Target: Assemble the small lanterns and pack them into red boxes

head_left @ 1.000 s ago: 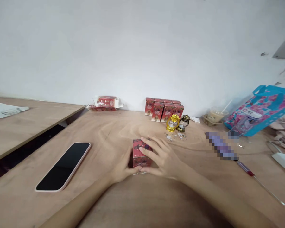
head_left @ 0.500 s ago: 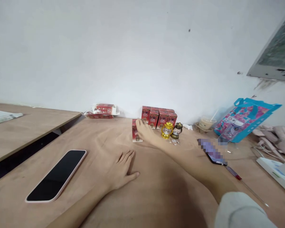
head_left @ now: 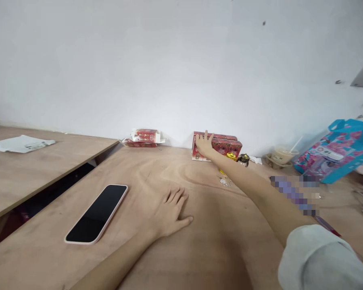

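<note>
My right hand (head_left: 204,143) is stretched far forward to the back of the wooden table (head_left: 175,249), fingers spread against the left end of a row of small red boxes (head_left: 222,146) standing by the wall. Whether it grips the leftmost box I cannot see. My left hand (head_left: 169,215) lies flat and open on the table, palm down, holding nothing. A gold toy lantern (head_left: 230,155) and a black toy lantern (head_left: 243,160) stand just right of my forearm, partly hidden by it.
A black phone in a pink case (head_left: 97,213) lies left of my left hand. Flattened red cartons (head_left: 143,137) sit by the wall. A drink cup (head_left: 282,155), a blue floral bag (head_left: 340,150) and a screwdriver (head_left: 328,226) are at the right. A lower second table (head_left: 33,161) stands left across a gap.
My right hand carried the red box from in front of me to the row at the wall. My left hand let go and came to rest flat on the table.
</note>
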Tool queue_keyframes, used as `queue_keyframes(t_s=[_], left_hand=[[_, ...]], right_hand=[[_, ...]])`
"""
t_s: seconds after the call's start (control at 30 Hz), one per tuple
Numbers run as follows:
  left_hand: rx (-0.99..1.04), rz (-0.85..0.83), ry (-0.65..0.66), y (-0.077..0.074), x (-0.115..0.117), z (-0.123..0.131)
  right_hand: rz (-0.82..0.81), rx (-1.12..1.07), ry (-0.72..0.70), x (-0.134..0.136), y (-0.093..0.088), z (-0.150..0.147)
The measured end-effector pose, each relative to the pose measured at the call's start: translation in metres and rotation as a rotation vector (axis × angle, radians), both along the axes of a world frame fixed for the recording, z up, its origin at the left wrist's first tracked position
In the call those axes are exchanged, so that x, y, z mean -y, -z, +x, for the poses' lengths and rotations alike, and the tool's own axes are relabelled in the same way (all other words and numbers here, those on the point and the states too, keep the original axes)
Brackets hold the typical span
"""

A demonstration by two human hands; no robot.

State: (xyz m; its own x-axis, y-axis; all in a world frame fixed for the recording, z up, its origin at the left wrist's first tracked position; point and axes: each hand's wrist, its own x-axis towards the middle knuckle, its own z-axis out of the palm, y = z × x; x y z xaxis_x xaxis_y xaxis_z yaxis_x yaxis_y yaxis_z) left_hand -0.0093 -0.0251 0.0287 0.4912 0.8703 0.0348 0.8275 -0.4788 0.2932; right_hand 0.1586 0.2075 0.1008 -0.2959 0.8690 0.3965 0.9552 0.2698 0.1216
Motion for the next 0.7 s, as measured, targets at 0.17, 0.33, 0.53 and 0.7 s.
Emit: queue_keyframes(t_s=[0.17, 0.33, 0.53, 0.7], left_hand=[[0.01, 0.023, -0.004, 0.003, 0.001, 0.002], [0.022, 0.036, 0.002, 0.004, 0.002, 0.002], [0.024, -0.014, 0.01, 0.004, 0.003, 0.002], [0.062, 0.007, 0.049, 0.009, 0.004, 0.001]], right_hand=[[0.108, 0.126, -0.075, 0.014, -0.003, -0.042], [0.125, 0.039, -0.368, 0.012, 0.013, -0.122], [-0.122, -0.296, -0.223, -0.018, 0.037, -0.196], [-0.083, -0.507, -0.168, -0.034, 0.052, -0.223]])
